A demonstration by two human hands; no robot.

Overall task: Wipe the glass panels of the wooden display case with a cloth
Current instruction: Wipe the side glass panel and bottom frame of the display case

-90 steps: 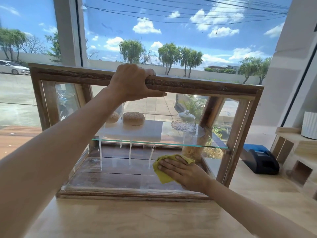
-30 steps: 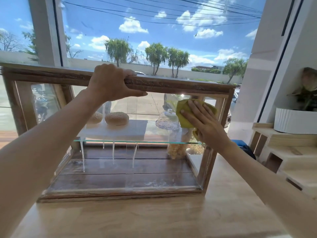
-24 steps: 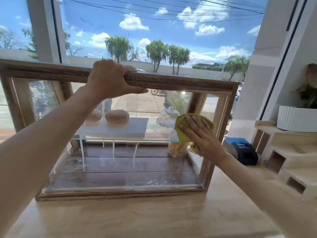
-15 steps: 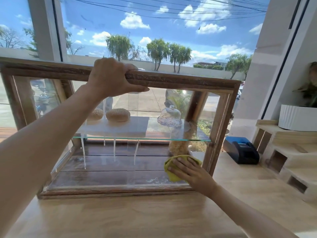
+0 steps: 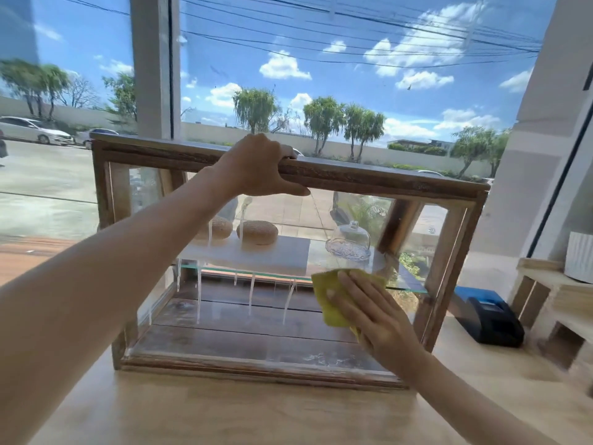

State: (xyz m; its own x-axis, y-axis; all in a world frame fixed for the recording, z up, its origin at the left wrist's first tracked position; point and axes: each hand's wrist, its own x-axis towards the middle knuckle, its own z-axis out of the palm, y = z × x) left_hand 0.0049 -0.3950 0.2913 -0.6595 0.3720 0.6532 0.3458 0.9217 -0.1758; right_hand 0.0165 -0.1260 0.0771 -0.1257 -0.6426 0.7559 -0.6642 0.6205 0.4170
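Note:
The wooden display case (image 5: 369,181) stands on a light wooden counter in front of a big window. My left hand (image 5: 256,167) grips its top rail near the middle. My right hand (image 5: 375,313) lies flat on a yellow cloth (image 5: 330,293), pressing it against the front glass panel (image 5: 244,316) at mid height, right of centre. White streaks of cleaner run down the glass on the left half. Inside, two round buns (image 5: 256,232) and a small glass dome (image 5: 349,240) sit on a glass shelf.
A black and blue device (image 5: 489,316) sits on the counter (image 5: 224,412) just right of the case. Further right stands a pale wooden rack (image 5: 558,303) with a white ribbed pot (image 5: 579,256) on top. The window and its frame post are directly behind the case.
My right hand with the cloth went from the upper right of the glass down to the bottom, and has now come back up to mid height. My left hand kept its grip on the top rail.

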